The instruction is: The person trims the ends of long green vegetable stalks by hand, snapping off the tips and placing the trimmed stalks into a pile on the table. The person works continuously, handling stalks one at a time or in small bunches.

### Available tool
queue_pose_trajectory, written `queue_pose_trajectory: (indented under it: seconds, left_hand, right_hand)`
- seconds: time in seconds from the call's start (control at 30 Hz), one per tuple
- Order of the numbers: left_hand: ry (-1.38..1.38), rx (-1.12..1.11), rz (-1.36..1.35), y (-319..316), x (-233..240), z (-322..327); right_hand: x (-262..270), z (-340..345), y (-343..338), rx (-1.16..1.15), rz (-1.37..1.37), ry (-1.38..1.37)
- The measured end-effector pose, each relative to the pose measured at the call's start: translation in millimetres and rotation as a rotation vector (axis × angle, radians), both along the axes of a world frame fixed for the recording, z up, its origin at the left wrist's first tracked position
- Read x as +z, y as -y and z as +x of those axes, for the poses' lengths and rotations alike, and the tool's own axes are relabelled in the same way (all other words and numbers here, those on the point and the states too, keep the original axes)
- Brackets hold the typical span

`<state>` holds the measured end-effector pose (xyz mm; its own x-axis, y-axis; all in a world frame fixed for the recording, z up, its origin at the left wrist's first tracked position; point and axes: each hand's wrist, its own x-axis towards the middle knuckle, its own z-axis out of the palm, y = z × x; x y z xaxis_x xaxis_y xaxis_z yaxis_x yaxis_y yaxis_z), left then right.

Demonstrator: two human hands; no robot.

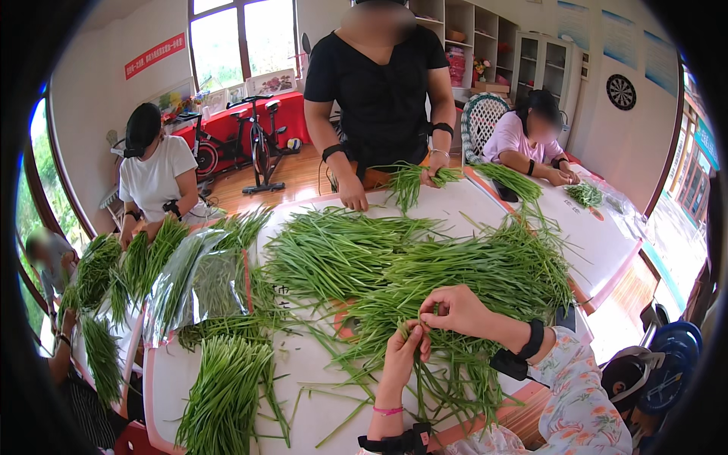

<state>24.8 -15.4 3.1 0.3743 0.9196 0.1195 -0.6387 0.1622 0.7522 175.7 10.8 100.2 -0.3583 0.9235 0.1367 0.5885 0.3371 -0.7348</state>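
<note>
Low over the table's near edge, my left hand (405,348) holds a few long green garlic chives (424,387), whose blades hang down below the fist. My right hand (458,310) meets it from the right, thumb and forefinger pinched at the stem ends just above the left fingertips. What exactly lies in that pinch is too small to make out. Just beyond both hands spreads a large loose heap of garlic chives (455,273), with a second heap (335,250) against its far left side. A neater bundle (227,392) lies to my left, its pale ends facing away from me.
Loose blades are scattered on the white tabletop (318,421). A clear plastic bag (199,284) lies over chives on the left. Across from me a person in black (387,96) holds a bunch; others sit left and right. A dark phone-like object (565,318) rests near my right arm.
</note>
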Motion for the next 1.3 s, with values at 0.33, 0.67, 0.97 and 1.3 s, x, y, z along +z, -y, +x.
queue_pose_trajectory:
  seconds: [0.33,0.67,0.97,1.3]
  left_hand:
    - [-0.035,0.075,-0.024,0,0,2]
    - [-0.014,0.049,-0.03,0,0,2]
    - [0.004,0.037,-0.029,1,3,2]
    - [0.04,0.028,-0.07,1,4,1]
  right_hand:
    - [-5,-4,-4,0.012,0.088,0.039]
    - [-3,-6,-2,0.0,0.177,0.052]
    - [-4,-5,-2,-0.031,0.256,0.051]
    - [-1,4,0,-0.074,0.169,0.002]
